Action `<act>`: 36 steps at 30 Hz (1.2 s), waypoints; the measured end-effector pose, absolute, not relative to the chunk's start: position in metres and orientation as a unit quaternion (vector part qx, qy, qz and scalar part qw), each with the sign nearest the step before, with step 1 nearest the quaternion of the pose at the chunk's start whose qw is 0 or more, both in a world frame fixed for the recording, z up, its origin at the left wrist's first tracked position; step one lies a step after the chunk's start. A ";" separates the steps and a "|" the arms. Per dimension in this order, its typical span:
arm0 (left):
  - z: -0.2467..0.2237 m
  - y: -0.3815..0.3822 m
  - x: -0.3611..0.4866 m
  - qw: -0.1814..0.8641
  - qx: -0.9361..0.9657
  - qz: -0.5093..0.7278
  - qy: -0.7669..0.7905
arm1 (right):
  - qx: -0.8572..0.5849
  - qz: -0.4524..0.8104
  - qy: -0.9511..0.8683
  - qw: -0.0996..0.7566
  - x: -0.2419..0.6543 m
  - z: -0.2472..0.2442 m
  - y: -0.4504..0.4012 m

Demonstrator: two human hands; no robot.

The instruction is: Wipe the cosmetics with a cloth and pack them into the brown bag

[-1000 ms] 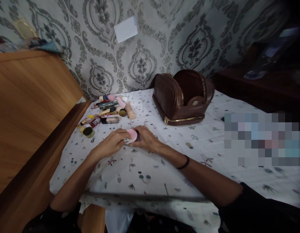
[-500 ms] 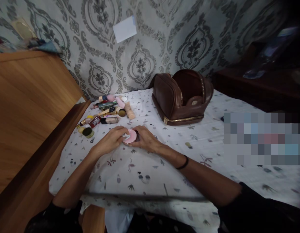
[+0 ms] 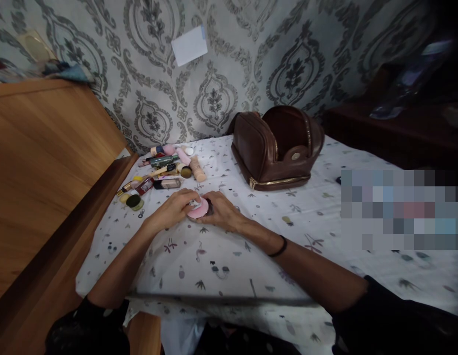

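Note:
A round pink compact is held low over the printed white cloth, its pink face up. My right hand grips it from the right side, thumb and fingers round its edge. Bent over its upper left part is my left hand, closed on a small white piece that looks like a wipe or tissue and lies against the pink face. Fingers hide part of the compact and most of the white piece.
Several cosmetics lie in a cluster at the left, among them a dark-lidded jar and a beige tube. A brown leather bag stands unzipped behind my right hand. A wooden panel rises at the left; patterned wallpaper backs the table.
My left hand has shifted slightly up over the compact with the white piece, baring more of its lower pink face. My right hand keeps its hold.

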State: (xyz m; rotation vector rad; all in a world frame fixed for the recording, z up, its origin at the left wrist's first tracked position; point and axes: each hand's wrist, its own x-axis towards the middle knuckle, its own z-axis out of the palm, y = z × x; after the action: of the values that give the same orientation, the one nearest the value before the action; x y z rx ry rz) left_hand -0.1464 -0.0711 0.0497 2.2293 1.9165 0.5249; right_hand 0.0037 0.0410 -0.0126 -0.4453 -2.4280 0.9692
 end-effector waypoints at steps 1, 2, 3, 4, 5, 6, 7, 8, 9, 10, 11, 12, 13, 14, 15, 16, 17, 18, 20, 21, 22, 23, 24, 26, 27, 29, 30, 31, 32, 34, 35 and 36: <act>0.049 -0.071 -0.146 0.077 0.749 0.175 0.635 | -0.164 0.355 -0.888 0.242 0.004 -0.012 0.041; 0.049 -0.071 -0.146 0.077 0.754 0.174 0.629 | -0.165 0.355 -0.888 0.241 0.004 -0.011 0.041; 0.049 -0.071 -0.145 0.076 0.758 0.175 0.624 | -0.165 0.355 -0.888 0.241 0.004 -0.011 0.040; 0.049 -0.072 -0.144 0.075 0.762 0.175 0.619 | -0.165 0.356 -0.888 0.239 0.003 -0.011 0.040; 0.049 -0.072 -0.144 0.075 0.765 0.175 0.615 | -0.166 0.357 -0.888 0.238 0.003 -0.010 0.040; 0.049 -0.072 -0.143 0.077 0.769 0.174 0.610 | -0.166 0.358 -0.888 0.236 0.003 -0.010 0.040; 0.050 -0.072 -0.142 0.080 0.773 0.173 0.605 | -0.167 0.359 -0.888 0.233 0.003 -0.010 0.040; 0.050 -0.072 -0.141 0.084 0.777 0.172 0.599 | -0.169 0.359 -0.888 0.232 0.003 -0.010 0.040; 0.051 -0.072 -0.140 0.089 0.783 0.169 0.592 | -0.170 0.359 -0.888 0.231 0.003 -0.010 0.040; 0.052 -0.072 -0.139 0.093 0.788 0.165 0.585 | -0.171 0.358 -0.888 0.230 0.003 -0.011 0.040; 0.053 -0.072 -0.138 0.095 0.793 0.161 0.579 | -0.172 0.357 -0.889 0.229 0.004 -0.011 0.040; 0.054 -0.072 -0.137 0.097 0.798 0.157 0.574 | -0.173 0.355 -0.890 0.228 0.004 -0.012 0.040; 0.055 -0.072 -0.136 0.099 0.802 0.152 0.569 | -0.172 0.354 -0.891 0.227 0.004 -0.012 0.040; 0.056 -0.073 -0.135 0.101 0.806 0.149 0.564 | -0.172 0.354 -0.891 0.227 0.004 -0.012 0.041; 0.057 -0.074 -0.134 0.103 0.810 0.147 0.558 | -0.170 0.354 -0.891 0.227 0.005 -0.013 0.041; 0.058 -0.075 -0.133 0.106 0.813 0.147 0.554 | -0.168 0.354 -0.892 0.227 0.005 -0.013 0.041; 0.059 -0.077 -0.132 0.108 0.816 0.148 0.549 | -0.166 0.354 -0.891 0.229 0.005 -0.014 0.041; 0.059 -0.079 -0.131 0.110 0.817 0.149 0.546 | -0.165 0.354 -0.891 0.231 0.005 -0.014 0.042; 0.060 -0.084 -0.130 0.110 0.817 0.150 0.545 | -0.163 0.353 -0.890 0.236 0.004 -0.015 0.042; 0.060 -0.086 -0.130 0.109 0.817 0.149 0.547 | -0.162 0.354 -0.890 0.239 0.004 -0.016 0.042; 0.060 -0.089 -0.131 0.106 0.815 0.147 0.550 | -0.160 0.355 -0.889 0.241 0.003 -0.016 0.042; 0.059 -0.092 -0.132 0.104 0.814 0.145 0.553 | -0.159 0.356 -0.888 0.241 0.003 -0.016 0.042; 0.057 -0.095 -0.134 0.102 0.811 0.145 0.557 | -0.159 0.358 -0.888 0.239 0.003 -0.017 0.042; 0.053 -0.101 -0.140 0.096 0.804 0.151 0.567 | -0.161 0.361 -0.888 0.235 0.003 -0.017 0.043; 0.051 -0.103 -0.144 0.092 0.798 0.157 0.574 | -0.163 0.362 -0.887 0.235 0.003 -0.016 0.043; 0.046 -0.107 -0.152 0.083 0.784 0.169 0.592 | -0.164 0.365 -0.886 0.235 0.004 -0.016 0.042; 0.044 -0.108 -0.156 0.078 0.775 0.173 0.603 | -0.165 0.367 -0.885 0.236 0.005 -0.015 0.042; 0.042 -0.108 -0.159 0.075 0.766 0.175 0.613 | -0.167 0.368 -0.884 0.236 0.005 -0.015 0.042; 0.041 -0.108 -0.162 0.072 0.759 0.176 0.623 | -0.169 0.369 -0.883 0.235 0.005 -0.014 0.041; 0.040 -0.105 -0.164 0.066 0.745 0.175 0.640 | -0.172 0.370 -0.883 0.234 0.005 -0.013 0.040; 0.040 -0.103 -0.164 0.062 0.739 0.173 0.648 | -0.171 0.369 -0.883 0.235 0.005 -0.013 0.040; 0.040 -0.100 -0.164 0.057 0.734 0.171 0.655 | -0.168 0.367 -0.884 0.236 0.004 -0.013 0.040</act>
State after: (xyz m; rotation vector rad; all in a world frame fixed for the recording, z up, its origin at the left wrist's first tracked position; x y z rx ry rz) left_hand -0.1641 -0.1002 0.0400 2.2266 1.9857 0.5173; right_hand 0.0044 0.0397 -0.0133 -0.4614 -2.4243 1.0067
